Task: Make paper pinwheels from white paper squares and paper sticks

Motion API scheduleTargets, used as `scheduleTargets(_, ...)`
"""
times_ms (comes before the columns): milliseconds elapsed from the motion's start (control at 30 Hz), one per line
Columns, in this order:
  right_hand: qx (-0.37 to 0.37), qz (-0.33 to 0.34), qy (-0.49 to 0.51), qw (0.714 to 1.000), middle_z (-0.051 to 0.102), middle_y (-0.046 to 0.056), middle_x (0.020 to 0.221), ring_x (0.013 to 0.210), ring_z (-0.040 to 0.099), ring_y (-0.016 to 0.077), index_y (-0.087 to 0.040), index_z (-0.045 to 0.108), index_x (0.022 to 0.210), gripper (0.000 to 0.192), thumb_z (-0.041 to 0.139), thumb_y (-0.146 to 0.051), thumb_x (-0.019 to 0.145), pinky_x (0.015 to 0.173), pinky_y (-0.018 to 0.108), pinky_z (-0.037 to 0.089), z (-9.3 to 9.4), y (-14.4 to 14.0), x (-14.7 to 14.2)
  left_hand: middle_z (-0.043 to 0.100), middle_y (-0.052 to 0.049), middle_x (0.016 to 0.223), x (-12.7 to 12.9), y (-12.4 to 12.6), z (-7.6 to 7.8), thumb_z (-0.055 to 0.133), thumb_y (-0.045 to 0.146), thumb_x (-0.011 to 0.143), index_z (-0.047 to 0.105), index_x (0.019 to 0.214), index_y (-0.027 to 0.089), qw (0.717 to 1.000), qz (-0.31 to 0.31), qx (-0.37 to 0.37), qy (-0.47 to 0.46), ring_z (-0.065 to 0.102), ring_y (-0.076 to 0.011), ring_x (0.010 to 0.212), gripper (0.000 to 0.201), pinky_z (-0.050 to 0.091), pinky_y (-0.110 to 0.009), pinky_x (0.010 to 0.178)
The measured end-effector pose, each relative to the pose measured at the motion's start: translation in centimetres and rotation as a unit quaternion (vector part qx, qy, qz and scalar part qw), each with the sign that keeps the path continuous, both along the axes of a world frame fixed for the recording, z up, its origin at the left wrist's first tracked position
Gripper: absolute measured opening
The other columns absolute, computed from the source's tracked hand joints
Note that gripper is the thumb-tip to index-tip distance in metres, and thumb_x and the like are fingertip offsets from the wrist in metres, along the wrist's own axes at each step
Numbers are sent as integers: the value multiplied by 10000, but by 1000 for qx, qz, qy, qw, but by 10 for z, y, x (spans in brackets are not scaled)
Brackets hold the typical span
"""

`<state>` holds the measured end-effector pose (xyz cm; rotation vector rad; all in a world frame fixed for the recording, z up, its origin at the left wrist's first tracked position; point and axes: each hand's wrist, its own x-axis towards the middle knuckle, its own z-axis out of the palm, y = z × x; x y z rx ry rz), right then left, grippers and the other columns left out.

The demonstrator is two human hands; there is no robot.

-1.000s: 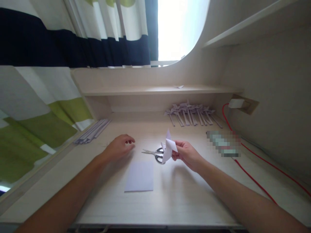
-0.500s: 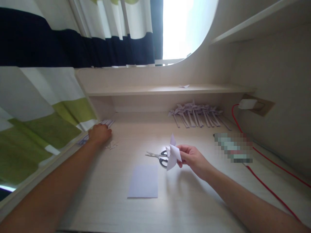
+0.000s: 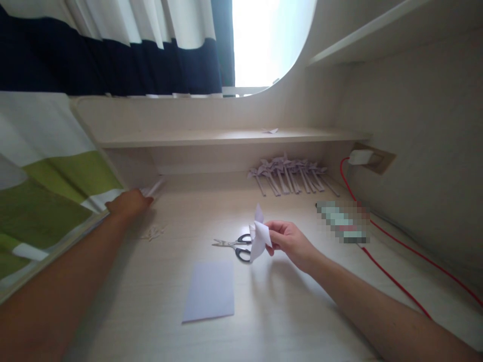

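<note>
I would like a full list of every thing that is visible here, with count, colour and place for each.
folded paper piece: one, white, held up in the right hand above the desk
paper sticks: a few, pale, far left of the desk, at the left hand
scissors: one, black handles, flat on the desk behind the folded paper piece
paper sheet: one, pale lilac, flat on the near desk
finished pinwheels: a row, pale lilac, back of the desk under the shelf
cable: one, red, from the wall socket along the right
curtain: one, white, navy and green, left
left hand: reaching far left
right hand: centre
</note>
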<state>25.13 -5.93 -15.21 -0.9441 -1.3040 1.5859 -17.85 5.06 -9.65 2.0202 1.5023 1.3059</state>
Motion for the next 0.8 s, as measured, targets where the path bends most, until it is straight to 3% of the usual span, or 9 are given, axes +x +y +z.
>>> scheduleTargets(100,6,-10,0,1000,615,-15,595,505,515,85,-130,719,757,319,829,-428,750,543,247,398,1,2,2,696,-89,1144,20,-11,1,674,340,975,660,1183,144,986,109,-122,-21,696,-214,958,286,610,-401,817)
scheduleTargets(167,10,-20,0,1000,601,-22,584,498,507,82,-129,721,747,311,827,-421,745,540,246,402,1,3,2,701,-65,823,45,-28,-2,699,302,889,639,915,129,976,130,-170,-49,683,-213,723,185,574,-334,629)
scheduleTargets(267,17,-34,0,999,608,-22,592,498,515,82,-126,735,766,275,816,-387,736,546,248,419,3,3,4,667,-13,705,94,-68,-11,643,325,819,550,890,187,970,54,-209,-112,621,-167,558,180,506,-276,516)
scheduleTargets(333,24,-43,3,999,616,-22,597,500,522,84,-128,742,784,256,809,-371,738,553,249,431,5,2,5,556,50,602,127,-96,-17,611,354,801,525,907,207,963,-10,-226,-144,485,-116,459,200,378,-218,436)
scheduleTargets(400,33,-52,8,998,624,-21,607,502,527,83,-130,746,802,247,804,-364,749,557,248,439,8,1,6,392,101,544,153,-119,-23,584,416,833,547,997,208,951,-60,-254,-166,358,-98,430,268,276,-194,406)
scheduleTargets(467,45,-62,16,997,638,-15,624,507,531,83,-130,752,831,248,802,-364,765,551,243,437,11,-2,6,357,107,568,171,-133,-28,560,546,898,555,1116,205,938,-105,-278,-180,306,-94,445,405,259,-194,409)
scheduleTargets(600,74,-79,36,993,650,-9,646,520,531,87,-135,752,883,276,798,-397,810,533,238,426,18,-9,5,356,100,587,187,-143,-34,562,597,958,586,1166,186,915,-199,-279,-212,315,-93,495,461,282,-205,462)
scheduleTargets(700,94,-87,48,991,653,-6,639,523,535,91,-135,749,901,289,788,-416,846,534,239,430,21,-13,4,519,43,688,188,-142,-34,549,502,1001,599,1040,176,923,-213,-264,-183,478,-107,608,333,412,-237,591)
scheduleTargets(800,113,-98,56,987,682,14,678,534,555,98,-131,747,927,297,785,-420,867,534,244,444,23,-16,3,511,50,687,187,-138,-29,522,430,1017,579,1014,178,920,-215,-282,-166,454,-101,587,258,388,-239,573)
